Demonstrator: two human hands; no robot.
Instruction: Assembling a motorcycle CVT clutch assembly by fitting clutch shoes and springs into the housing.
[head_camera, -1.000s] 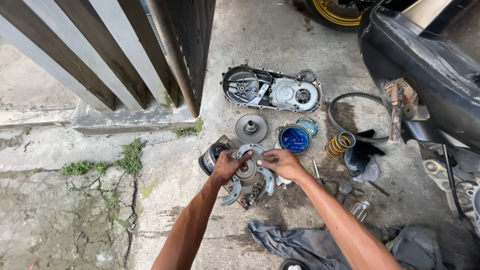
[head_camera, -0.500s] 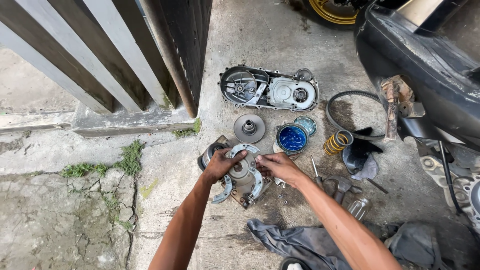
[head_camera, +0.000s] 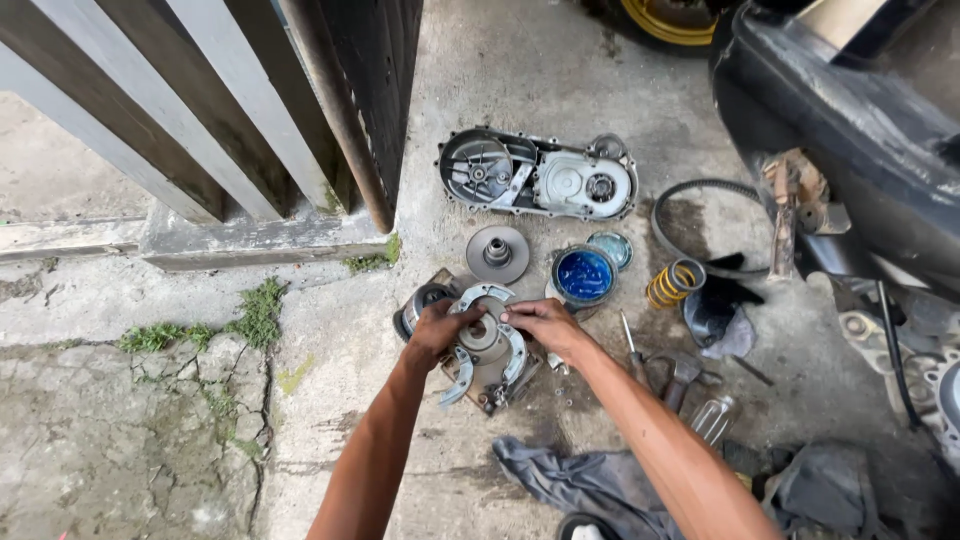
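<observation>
Both hands work on a round metal clutch part (head_camera: 487, 345) that lies on the concrete floor (head_camera: 330, 330) in front of the person: the left hand (head_camera: 437, 330) grasps its left rim with bent fingers, and the right hand (head_camera: 535, 322) pinches its top edge near the centre hub. Just behind the right hand stands an open round tin (head_camera: 584, 275) with blue grease inside, its lid (head_camera: 611, 248) lying beside it, and a grey metal disc (head_camera: 497, 253) lies left of the tin. Farther back lies a long engine cover (head_camera: 540, 177), and to the right are a yellow spring (head_camera: 675, 283), a black belt (head_camera: 700, 215) and a grey rag (head_camera: 580, 480).
</observation>
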